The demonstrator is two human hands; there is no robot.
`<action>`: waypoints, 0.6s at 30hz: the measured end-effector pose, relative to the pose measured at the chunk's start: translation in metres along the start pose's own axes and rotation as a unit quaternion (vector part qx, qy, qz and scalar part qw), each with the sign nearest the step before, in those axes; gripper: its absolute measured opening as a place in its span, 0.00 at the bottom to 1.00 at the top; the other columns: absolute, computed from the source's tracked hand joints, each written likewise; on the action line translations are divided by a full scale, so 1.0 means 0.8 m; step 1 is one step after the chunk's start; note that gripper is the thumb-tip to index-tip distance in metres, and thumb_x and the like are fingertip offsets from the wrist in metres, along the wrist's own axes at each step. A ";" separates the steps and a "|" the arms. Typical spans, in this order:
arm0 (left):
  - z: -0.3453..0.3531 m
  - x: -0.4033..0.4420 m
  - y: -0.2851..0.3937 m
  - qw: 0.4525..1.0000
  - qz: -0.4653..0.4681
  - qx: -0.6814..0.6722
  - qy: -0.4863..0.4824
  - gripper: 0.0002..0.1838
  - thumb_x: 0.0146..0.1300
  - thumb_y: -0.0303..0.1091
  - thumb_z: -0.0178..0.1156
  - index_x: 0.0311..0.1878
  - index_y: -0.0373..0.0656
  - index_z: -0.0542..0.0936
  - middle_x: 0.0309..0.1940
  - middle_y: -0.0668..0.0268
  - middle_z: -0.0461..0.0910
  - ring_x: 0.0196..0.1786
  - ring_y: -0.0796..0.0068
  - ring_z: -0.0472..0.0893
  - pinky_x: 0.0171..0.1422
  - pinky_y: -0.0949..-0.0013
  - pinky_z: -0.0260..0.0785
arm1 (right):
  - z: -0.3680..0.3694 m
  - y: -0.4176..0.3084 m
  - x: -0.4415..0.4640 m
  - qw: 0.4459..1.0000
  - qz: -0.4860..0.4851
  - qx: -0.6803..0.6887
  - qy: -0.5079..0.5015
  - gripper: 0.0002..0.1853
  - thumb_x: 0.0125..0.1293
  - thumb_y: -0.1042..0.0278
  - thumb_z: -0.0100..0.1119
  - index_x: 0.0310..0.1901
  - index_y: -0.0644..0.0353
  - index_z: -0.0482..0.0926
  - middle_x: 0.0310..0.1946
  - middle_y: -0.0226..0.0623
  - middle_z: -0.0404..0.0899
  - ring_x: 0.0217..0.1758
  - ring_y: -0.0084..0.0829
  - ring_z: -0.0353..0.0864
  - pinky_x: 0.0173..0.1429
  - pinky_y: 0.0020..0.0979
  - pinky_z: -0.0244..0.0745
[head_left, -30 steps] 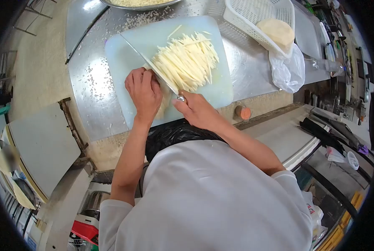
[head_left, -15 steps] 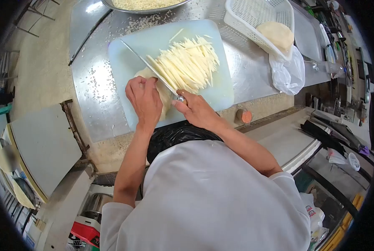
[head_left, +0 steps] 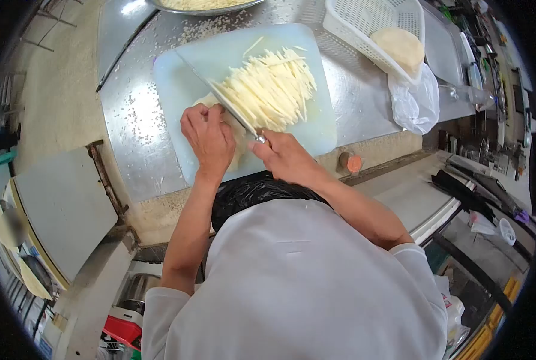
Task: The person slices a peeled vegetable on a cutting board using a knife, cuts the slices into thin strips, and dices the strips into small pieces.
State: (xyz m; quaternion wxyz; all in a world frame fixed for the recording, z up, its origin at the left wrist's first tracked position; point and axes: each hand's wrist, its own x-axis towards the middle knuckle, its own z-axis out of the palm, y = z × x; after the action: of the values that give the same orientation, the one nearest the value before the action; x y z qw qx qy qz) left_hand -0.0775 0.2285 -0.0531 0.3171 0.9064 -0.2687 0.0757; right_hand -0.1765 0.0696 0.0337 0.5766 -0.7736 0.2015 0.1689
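My right hand [head_left: 287, 157] grips the handle of a kitchen knife [head_left: 233, 109]. Its long blade slants up and to the left across the pale cutting board [head_left: 175, 84]. With bent fingers, my left hand [head_left: 210, 139] presses down on a pale, peeled root vegetable [head_left: 240, 151], mostly covered by that hand and the knife. The fingertips sit close to the blade's left side. Beyond the blade, to its right, lies a loose heap of thin pale strips [head_left: 274, 87] cut from similar flesh.
A white plastic basket [head_left: 346, 27] holds a round peeled vegetable [head_left: 398, 49], with a white plastic bag [head_left: 416, 105] beside it. At the top is a metal bowl [head_left: 220, 11] of pale bits. Crumbs are scattered over the steel table [head_left: 139, 129]. A small jar [head_left: 350, 162] stands near the front edge.
The knife and right hand have shifted slightly right and down, and the blade's tip looks blurred. My left hand stays on the vegetable. The view has moved a little.
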 end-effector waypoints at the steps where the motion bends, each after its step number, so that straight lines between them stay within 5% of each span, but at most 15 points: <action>1: 0.004 0.003 0.000 1.000 -0.005 0.003 -0.003 0.16 0.57 0.24 0.60 0.50 0.42 0.83 0.51 0.54 0.71 0.61 0.47 0.68 0.69 0.44 0.59 | -0.010 -0.018 -0.010 1.000 0.029 0.005 -0.009 0.25 0.81 0.57 0.56 0.61 0.77 0.76 0.22 0.40 0.76 0.23 0.32 0.76 0.32 0.35 0.74; 3: 0.006 0.003 0.001 1.000 -0.009 -0.001 -0.003 0.17 0.57 0.24 0.60 0.51 0.42 0.82 0.52 0.53 0.71 0.61 0.47 0.68 0.69 0.43 0.59 | -0.021 -0.050 -0.044 0.997 0.065 0.007 -0.045 0.28 0.79 0.59 0.58 0.64 0.81 0.75 0.29 0.57 0.83 0.34 0.50 0.86 0.44 0.43 0.80; 7: 0.005 0.003 0.000 1.000 -0.001 -0.001 0.001 0.18 0.57 0.25 0.60 0.53 0.42 0.81 0.53 0.53 0.71 0.63 0.46 0.68 0.69 0.42 0.58 | 0.009 0.018 0.005 0.997 -0.073 -0.032 0.006 0.23 0.79 0.58 0.57 0.54 0.79 0.77 0.27 0.56 0.81 0.30 0.49 0.83 0.42 0.45 0.77; 11: 0.004 0.004 0.001 1.000 -0.009 -0.008 0.000 0.17 0.58 0.25 0.60 0.52 0.41 0.81 0.53 0.53 0.71 0.64 0.45 0.67 0.70 0.42 0.58 | -0.011 -0.032 -0.008 0.999 0.044 0.012 -0.026 0.22 0.79 0.59 0.56 0.51 0.78 0.77 0.27 0.59 0.80 0.30 0.53 0.82 0.41 0.47 0.76; 17: 0.004 0.002 0.001 1.000 -0.008 -0.008 0.006 0.18 0.57 0.24 0.59 0.53 0.40 0.80 0.53 0.53 0.71 0.64 0.45 0.68 0.70 0.43 0.58 | 0.015 0.020 0.012 0.997 -0.067 -0.034 0.005 0.25 0.79 0.58 0.56 0.56 0.81 0.77 0.28 0.61 0.81 0.33 0.56 0.85 0.43 0.48 0.77; 18: 0.005 0.001 -0.002 1.000 -0.003 -0.006 0.012 0.18 0.57 0.24 0.59 0.53 0.40 0.80 0.53 0.53 0.71 0.64 0.45 0.68 0.70 0.43 0.59 | 0.010 0.012 0.013 0.999 -0.031 -0.019 -0.013 0.24 0.80 0.58 0.55 0.57 0.79 0.77 0.25 0.54 0.79 0.29 0.47 0.81 0.40 0.45 0.76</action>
State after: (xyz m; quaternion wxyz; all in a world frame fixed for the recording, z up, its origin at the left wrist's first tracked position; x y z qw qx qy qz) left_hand -0.0762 0.2267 -0.0564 0.3255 0.9044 -0.2627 0.0840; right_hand -0.1723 0.0740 0.0185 0.5695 -0.7878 0.1667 0.1651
